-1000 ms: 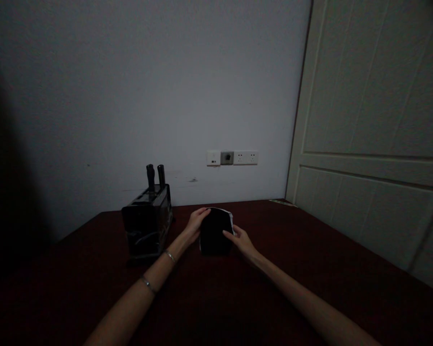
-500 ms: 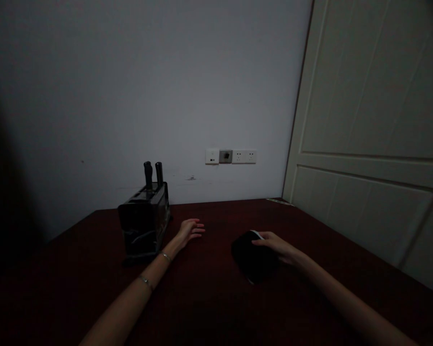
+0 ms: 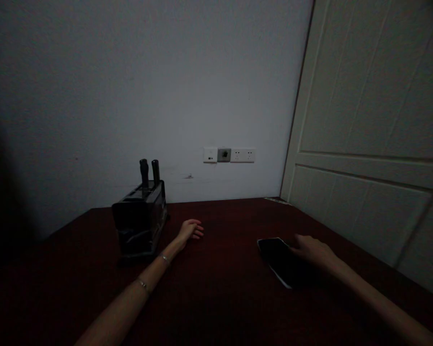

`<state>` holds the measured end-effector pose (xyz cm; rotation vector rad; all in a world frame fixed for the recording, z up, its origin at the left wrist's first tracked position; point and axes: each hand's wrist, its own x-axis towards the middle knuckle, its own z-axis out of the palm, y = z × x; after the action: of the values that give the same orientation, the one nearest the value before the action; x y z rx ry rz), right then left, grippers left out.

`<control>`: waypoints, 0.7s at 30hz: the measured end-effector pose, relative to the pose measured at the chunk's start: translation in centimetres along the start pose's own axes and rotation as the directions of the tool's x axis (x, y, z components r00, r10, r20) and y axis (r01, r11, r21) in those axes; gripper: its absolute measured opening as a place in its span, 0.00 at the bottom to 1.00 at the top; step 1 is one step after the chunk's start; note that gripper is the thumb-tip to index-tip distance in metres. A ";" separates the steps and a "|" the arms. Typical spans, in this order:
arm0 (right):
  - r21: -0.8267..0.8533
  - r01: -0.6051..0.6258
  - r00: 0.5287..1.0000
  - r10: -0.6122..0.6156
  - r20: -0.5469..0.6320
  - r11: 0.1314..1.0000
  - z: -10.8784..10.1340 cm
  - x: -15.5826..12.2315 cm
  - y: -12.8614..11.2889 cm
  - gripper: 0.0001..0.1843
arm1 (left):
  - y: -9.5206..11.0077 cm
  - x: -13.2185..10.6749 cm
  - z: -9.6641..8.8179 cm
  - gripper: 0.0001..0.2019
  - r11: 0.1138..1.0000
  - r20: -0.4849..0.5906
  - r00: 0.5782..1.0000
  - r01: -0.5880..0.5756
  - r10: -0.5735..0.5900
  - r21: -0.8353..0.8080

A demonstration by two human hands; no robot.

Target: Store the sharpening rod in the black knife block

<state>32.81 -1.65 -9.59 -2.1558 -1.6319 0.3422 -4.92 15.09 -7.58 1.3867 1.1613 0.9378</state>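
Note:
My left hand [image 3: 190,230] rests on the dark red table, fingers loosely apart and nothing in them. It is just right of a black knife block [image 3: 139,218], not touching it. Two black-handled knives [image 3: 144,173] stick up from the block's top. My right hand [image 3: 313,251] grips the right side of a flat, dark rectangular thing [image 3: 283,262] with a thin pale edge. The thumb is at its edge, while the other fingers are partly hidden and dim. This thing is low over or on the table; its exact kind is too dark to make out.
The dark red table [image 3: 216,298] reaches back to a pale wall [image 3: 187,86] with a row of sockets and switches [image 3: 229,154]. A white panelled door [image 3: 368,120] stands along the right side. The light is dim.
My right hand has moved right with the dark flat thing, which now looks flatter and shows more of its pale edge. My left hand has stayed almost where it was.

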 end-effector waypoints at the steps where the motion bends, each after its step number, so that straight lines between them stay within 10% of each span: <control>1: -0.056 0.036 0.999 -0.038 -0.034 0.998 0.1 -0.3 -0.5 0.15 | 0.0 0.0 0.0 0.08 1.000 0.004 1.000 -0.005 0.005 0.013; 7: -0.175 0.536 0.843 -0.536 0.053 0.826 2.2 -1.4 -3.7 0.30 | -0.1 -0.2 0.1 0.09 0.997 0.022 0.999 -0.025 0.024 0.073; 21: -0.145 0.416 0.909 -0.403 0.107 0.898 5.3 -1.2 -2.4 0.37 | -0.1 -0.5 0.6 0.09 0.975 0.017 0.995 -0.103 0.101 0.198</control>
<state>28.14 -1.28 -13.22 -1.8550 -2.1679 0.1639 -4.51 14.46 -7.75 1.6215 1.2134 0.9066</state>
